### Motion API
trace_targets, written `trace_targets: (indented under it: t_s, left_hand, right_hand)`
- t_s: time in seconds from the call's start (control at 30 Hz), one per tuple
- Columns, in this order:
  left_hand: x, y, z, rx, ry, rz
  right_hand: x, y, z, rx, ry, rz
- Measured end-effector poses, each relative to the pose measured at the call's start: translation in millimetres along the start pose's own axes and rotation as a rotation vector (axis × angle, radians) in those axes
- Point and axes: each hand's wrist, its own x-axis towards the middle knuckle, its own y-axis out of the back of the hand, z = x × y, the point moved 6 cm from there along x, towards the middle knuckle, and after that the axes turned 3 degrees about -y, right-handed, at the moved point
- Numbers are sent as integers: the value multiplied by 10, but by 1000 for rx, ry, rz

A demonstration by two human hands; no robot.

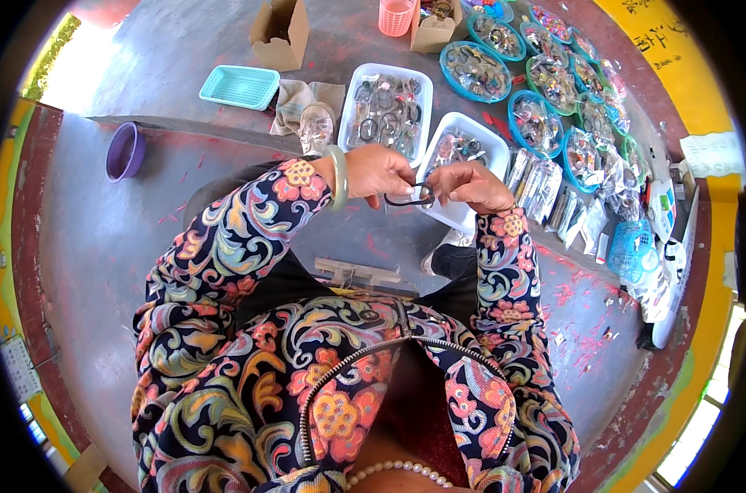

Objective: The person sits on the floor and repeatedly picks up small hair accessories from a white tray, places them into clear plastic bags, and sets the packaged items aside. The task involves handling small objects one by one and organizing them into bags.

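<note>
Between my two hands is a black bracelet (428, 195), a thin dark loop that looks like cord. My left hand (375, 171), with a pale green bangle (338, 177) at its wrist, pinches one side of the loop. The fingertips of my right hand (475, 185) are closed on its other side. Just beyond the hands stands a white tray (429, 90) with several dark loops and small bagged pieces. A second white tray (498, 154), also holding small dark pieces, lies partly behind my right hand.
Blue and green round baskets (444, 70) full of small packets crowd the far right. Clear packets (539, 182) lie in front of them. A turquoise basket (240, 85), cardboard box (278, 37) and pink basket (396, 18) stand farther back. A purple basin (126, 153) sits left.
</note>
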Motion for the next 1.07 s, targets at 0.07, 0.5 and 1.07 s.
trace_targets:
  t_s: [0.07, 0.5, 1.07]
  left_hand:
    - [6, -45, 19, -47, 49, -30]
    - [93, 122, -49, -792, -38, 424]
    - [22, 136, -100, -669, 34, 411]
  right_hand:
    - [8, 71, 0, 9, 61, 9]
    - [133, 79, 29, 358, 62, 646]
    - [237, 42, 47, 155, 76, 556]
